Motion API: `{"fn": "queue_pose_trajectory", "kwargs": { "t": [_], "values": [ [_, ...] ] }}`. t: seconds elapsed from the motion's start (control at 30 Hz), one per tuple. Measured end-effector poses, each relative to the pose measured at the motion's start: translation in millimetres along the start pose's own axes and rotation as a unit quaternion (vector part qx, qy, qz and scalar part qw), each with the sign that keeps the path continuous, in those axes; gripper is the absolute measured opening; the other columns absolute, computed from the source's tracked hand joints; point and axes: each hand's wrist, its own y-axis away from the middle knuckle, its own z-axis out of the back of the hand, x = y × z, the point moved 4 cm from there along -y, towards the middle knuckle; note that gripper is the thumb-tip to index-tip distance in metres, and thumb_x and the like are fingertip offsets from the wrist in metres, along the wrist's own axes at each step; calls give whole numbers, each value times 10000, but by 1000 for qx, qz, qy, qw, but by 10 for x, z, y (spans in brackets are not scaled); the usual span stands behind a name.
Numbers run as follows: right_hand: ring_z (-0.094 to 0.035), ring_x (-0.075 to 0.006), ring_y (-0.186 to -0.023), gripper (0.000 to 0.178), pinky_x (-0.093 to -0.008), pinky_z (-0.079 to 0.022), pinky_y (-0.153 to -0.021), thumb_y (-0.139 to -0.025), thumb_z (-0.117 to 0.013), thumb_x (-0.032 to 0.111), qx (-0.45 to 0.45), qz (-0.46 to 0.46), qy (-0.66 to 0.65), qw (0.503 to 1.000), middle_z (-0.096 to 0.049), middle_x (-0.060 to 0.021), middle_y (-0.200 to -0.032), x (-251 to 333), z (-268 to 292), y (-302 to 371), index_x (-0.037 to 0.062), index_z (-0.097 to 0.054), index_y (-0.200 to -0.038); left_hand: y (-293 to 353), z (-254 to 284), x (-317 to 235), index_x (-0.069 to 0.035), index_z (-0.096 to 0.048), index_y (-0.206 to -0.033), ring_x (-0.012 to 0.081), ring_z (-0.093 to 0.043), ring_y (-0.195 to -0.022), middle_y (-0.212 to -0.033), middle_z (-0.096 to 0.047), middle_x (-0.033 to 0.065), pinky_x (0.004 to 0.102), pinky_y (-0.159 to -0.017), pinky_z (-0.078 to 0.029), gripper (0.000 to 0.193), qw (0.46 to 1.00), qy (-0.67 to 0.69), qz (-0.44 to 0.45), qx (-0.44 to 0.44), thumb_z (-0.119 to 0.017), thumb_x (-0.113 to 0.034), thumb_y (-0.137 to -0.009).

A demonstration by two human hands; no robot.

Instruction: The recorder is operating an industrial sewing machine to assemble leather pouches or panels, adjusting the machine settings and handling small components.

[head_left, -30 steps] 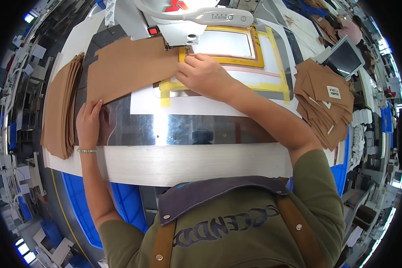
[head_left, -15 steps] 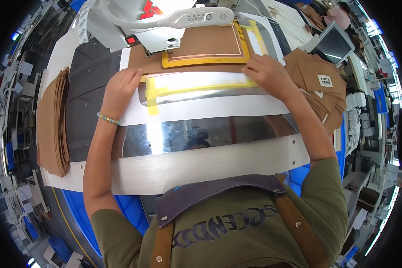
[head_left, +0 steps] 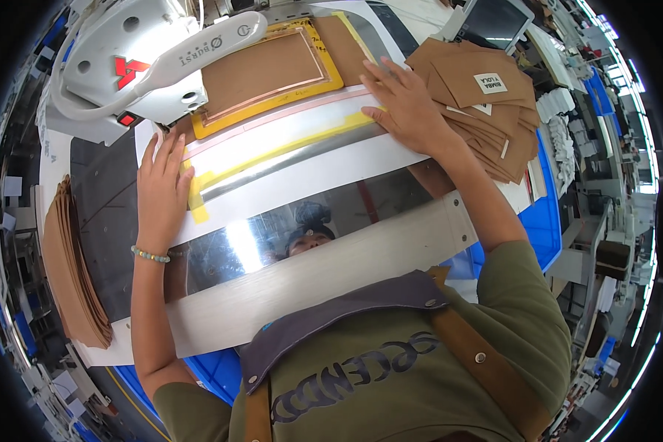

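A brown fabric panel lies beneath a yellow rectangular frame at the machine. My left hand rests open by the panel's near left corner, fingers stretched forward, beside a yellow-taped white plate. At the other end, my right hand is spread open, its fingertips by the panel's right side and its thumb near the yellow tape. Between the hands a pale pink strip runs along the plate. Neither hand grips anything.
A white sewing machine head with a pale lamp arm overhangs the far left. Brown panels stand stacked at left; more brown pieces with labels pile at right. Behind them is a monitor. A metal plate borders the near edge.
Both hands have gone from pinching the panel's near edge to lying open. That edge now sits farther away, uncovering more of the pink strip. The whole view has turned.
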Motion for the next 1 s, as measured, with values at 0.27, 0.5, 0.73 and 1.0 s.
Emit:
{"fn": "queue_pose_trajectory", "kwargs": {
  "t": [0.27, 0.5, 0.73, 1.0],
  "values": [
    [-370, -337, -1469, 517, -487, -312, -1180, -1048, -549, 411, 24, -24, -73, 997, -516, -97, -1530, 17, -81, 116, 27, -603, -1390, 119, -1, 32, -40, -602, -1408, 362, -368, -1483, -1532, -536, 98, 476, -1198, -312, 445, 996, 58, 51, 49, -622, -206, -996],
    [-374, -337, -1466, 492, -476, -320, -1179, -1051, -552, 393, 63, -52, -110, 991, -518, -105, -1529, -25, -12, 75, 37, -611, -1385, 149, -1, 68, -33, -589, -1415, 382, -377, -1473, -1530, -531, 124, 469, -1202, -318, 453, 993, 101, 63, 26, -631, -183, -990],
    [-296, -332, -1517, 579, -538, -259, -1214, -1066, -472, 478, 69, -7, -23, 997, -393, -92, -1624, -88, 25, -14, 73, -529, -1475, 149, -14, 68, -90, -541, -1486, 392, -347, -1487, -1582, -473, 118, 488, -1214, -283, 502, 995, 77, 61, 22, -591, -221, -1004],
    [-252, -316, -1544, 637, -578, -188, -1243, -1050, -478, 499, 127, -11, -15, 992, -336, -66, -1662, -37, -36, 137, 107, -434, -1551, 154, -70, 116, -104, -581, -1454, 398, -355, -1479, -1579, -476, 115, 481, -1202, -293, 479, 993, 90, 61, 39, -615, -235, -995]
  ]
}}
